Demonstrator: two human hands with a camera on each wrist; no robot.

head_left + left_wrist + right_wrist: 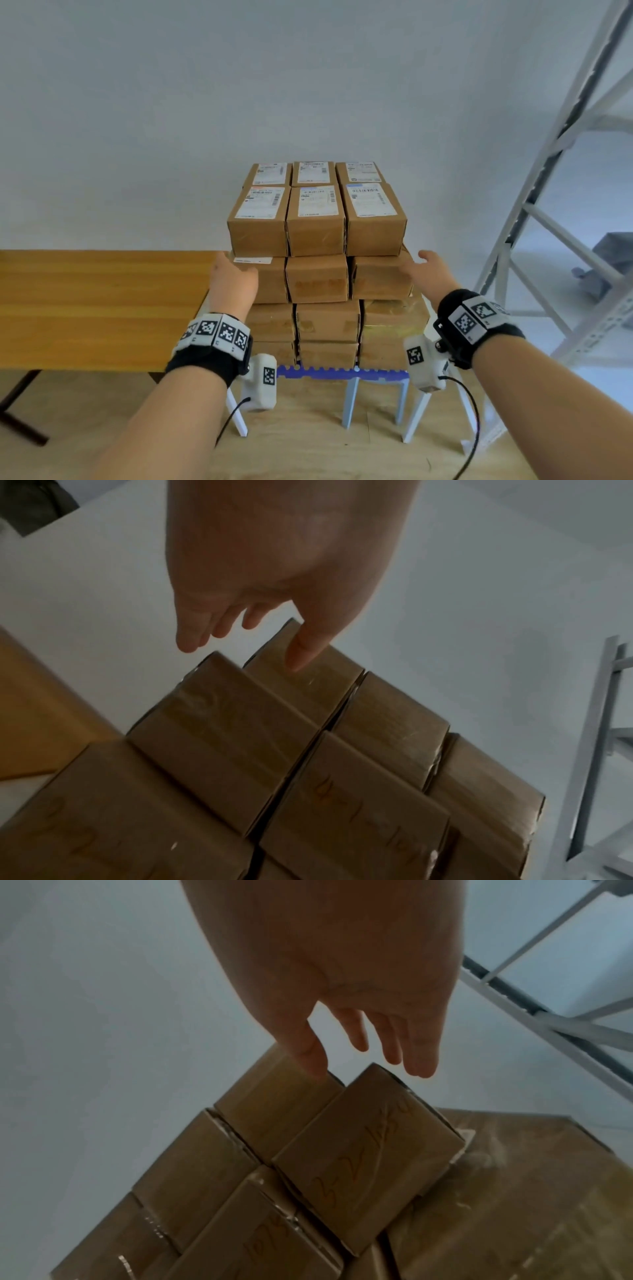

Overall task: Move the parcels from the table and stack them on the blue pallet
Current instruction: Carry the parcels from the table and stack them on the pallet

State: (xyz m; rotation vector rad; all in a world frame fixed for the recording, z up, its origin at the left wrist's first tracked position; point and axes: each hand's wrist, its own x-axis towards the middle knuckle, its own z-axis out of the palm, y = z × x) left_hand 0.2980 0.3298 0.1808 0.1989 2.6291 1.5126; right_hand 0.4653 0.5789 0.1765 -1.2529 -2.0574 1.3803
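Observation:
Brown cardboard parcels (317, 219) with white shipping labels are stacked in several layers on the blue pallet (342, 371). My left hand (233, 274) hovers open at the stack's left side, level with the second layer from the top, holding nothing. My right hand (426, 270) is open at the stack's right side at the same height. In the left wrist view my left hand (240, 639) has relaxed fingers above the parcels (226, 723). The right wrist view has my right hand (359, 1056) with spread fingers just over the parcels (366, 1150).
A wooden table (96, 308) stands to the left, its top bare in view. A grey metal shelf frame (548, 205) rises at the right. White and pale blue legs (351, 401) hold up the pallet over a wooden floor. A plain wall is behind.

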